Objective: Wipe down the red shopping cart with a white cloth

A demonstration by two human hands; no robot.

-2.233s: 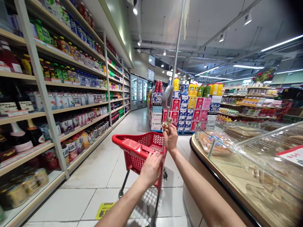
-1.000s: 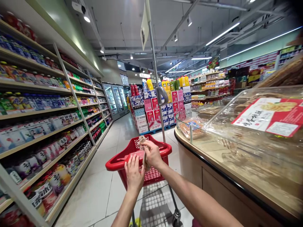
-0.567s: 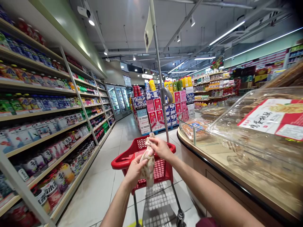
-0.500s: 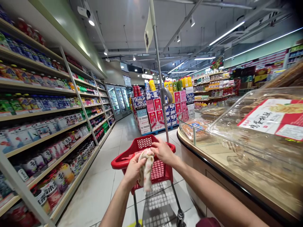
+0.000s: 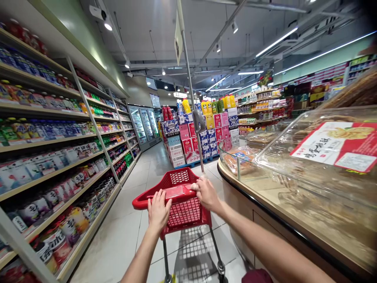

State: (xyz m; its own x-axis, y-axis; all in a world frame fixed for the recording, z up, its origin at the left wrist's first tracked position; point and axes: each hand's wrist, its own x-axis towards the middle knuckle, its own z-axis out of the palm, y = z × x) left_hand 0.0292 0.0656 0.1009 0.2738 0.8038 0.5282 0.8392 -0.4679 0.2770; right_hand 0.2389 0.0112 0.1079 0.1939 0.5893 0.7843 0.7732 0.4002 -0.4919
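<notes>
where the left hand (image 5: 159,211) rests, fingers (image 5: 159,196) overlie the cart handle (image 5: 179,192).

It is a supermarket, shown by the long shelving (image 5: 93,123) packed with rows of drink bottles (image 5: 53,127) and cartons, the glass-door fridges (image 5: 145,125) farther down the aisle, and the stack of printed boxes (image 5: 206,137) topped with large juice bottles (image 5: 207,106). A red shopping cart (image 5: 176,192) stands on the pale tiled floor (image 5: 126,228), beside a glass-edged tabletop (image 5: 253,181) where clear plastic packaging (image 5: 282,157) bears a red-and-white label (image 5: 334,145). Spotlights (image 5: 108,26) and bright strip lights (image 5: 277,42) hang from the open ceiling overhead, with more stocked racks (image 5: 260,106) beyond.
</notes>
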